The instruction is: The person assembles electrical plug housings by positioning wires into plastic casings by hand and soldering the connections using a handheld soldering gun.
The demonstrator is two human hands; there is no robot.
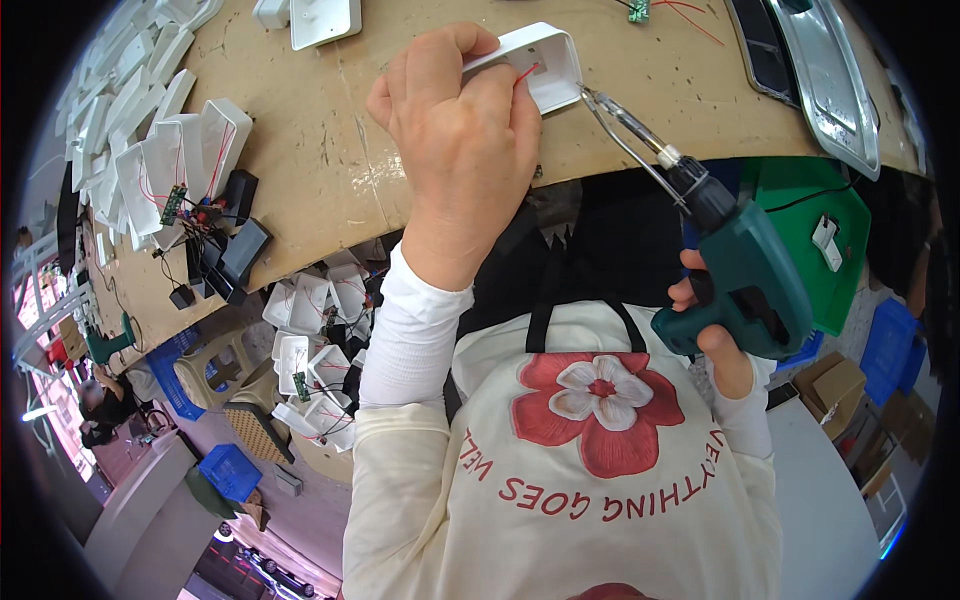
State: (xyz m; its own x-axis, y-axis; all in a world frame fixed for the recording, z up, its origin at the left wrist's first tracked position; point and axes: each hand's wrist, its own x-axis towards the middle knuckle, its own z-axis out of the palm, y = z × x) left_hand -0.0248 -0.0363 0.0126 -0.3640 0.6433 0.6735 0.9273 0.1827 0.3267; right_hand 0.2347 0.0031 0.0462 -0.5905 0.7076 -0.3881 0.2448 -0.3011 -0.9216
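White plastic housings [125, 100] lie heaped at the left end of our workbench [340, 130], probably kept there so they sit out of our way. Nearer the left part of the near edge, we have a few open housings [180, 140] standing together with a green circuit board [173, 204] and red wires among them; black boxes [246, 250] with dark leads lie just beside, perhaps grouped because the leads tie them together. Below that edge, more housings [298, 298] with boards sit off the bench, within our reach.

Right of these, above the bench's middle, our left hand [455, 125] grips an open rectangular box [558, 70] of white plastic, fingers curled over its wall and reaching inside. We seem to hold it tilted so the opening faces us. A short red wire [528, 72] shows at our fingertips; we cannot tell whether they pinch it.

Toward the far edge lies another small board [639, 11] with red wires. Our right hand [722, 352] wraps the handle of a green soldering gun [765, 260], its tip angled to the box's near right corner, likely for a clear line in; whether it touches, we cannot tell. A metal tray [835, 85] rests at the bench's right end, and a green bin [850, 215] sits below the near edge.
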